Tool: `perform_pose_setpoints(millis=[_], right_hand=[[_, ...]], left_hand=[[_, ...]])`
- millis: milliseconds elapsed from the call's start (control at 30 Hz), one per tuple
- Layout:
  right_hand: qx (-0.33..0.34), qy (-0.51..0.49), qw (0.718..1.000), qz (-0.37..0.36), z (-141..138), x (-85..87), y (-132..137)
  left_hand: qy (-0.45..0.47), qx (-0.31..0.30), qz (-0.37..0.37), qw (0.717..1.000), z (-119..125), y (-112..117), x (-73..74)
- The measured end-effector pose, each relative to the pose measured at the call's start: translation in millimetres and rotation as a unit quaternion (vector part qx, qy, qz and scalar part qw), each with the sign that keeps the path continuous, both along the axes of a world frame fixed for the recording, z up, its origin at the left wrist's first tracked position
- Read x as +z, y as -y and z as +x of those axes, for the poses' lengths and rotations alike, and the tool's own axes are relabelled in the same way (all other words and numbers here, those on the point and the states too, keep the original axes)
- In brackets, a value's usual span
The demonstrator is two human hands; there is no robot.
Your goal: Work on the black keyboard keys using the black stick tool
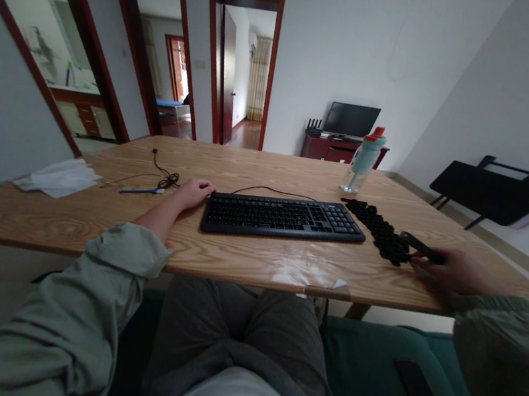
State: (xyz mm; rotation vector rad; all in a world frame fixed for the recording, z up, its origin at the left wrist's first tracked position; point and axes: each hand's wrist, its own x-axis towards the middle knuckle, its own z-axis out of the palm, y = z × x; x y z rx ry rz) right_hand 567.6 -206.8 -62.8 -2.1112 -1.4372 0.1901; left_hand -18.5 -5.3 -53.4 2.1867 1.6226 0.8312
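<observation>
A black keyboard (284, 217) lies on the wooden table (235, 254) in front of me. My left hand (194, 192) rests at the keyboard's left end with its fingers curled down onto the tabletop. My right hand (450, 268) is closed round a flat black object (421, 247) at the table's right side. A pile of small black keycaps (381, 231) stretches in a strip just right of the keyboard, touching the tip of the held object.
A clear bottle with a teal and red lid (362, 162) stands behind the keycaps. A blue pen (140, 191), a coiled black cable (166, 176) and white cloth (61, 177) lie at the left. A black folded table (493, 192) leans on the right wall.
</observation>
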Motion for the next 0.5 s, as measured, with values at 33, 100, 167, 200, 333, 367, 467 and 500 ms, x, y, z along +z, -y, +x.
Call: perform_pose_setpoints(millis=[33,100,167,200,333,367,467,500], right_hand=[[0.01,0.007,0.999,-0.032,1,0.1,0],[0.017,0.027,0.997,-0.066,2,0.3,0],[0.019,0.045,0.996,-0.074,1,0.7,2],[0.021,0.053,0.995,-0.079,1,1.3,2],[0.041,0.069,0.992,-0.1,0,6.1,3],[0.043,0.069,0.991,-0.104,0,7.7,3],[0.026,0.069,0.99,-0.122,-1,11.3,0],[0.017,0.066,0.989,-0.13,-1,12.0,-1]], left_hand=[[-0.004,-0.004,0.001,1.0,0,-1,-0.6],[-0.008,-0.009,0.002,1.0,-1,-2,-1.4],[-0.013,-0.008,0.002,1.0,-1,-2,-1.5],[-0.016,-0.005,0.001,1.0,0,-2,-1.3],[-0.023,-0.002,-0.002,1.0,-1,-2,-0.8],[-0.024,-0.005,-0.001,1.0,-1,-2,-1.0],[-0.025,-0.009,0.0,1.0,-2,-4,-2.7],[-0.022,-0.008,-0.001,1.0,-3,-4,-3.4]])
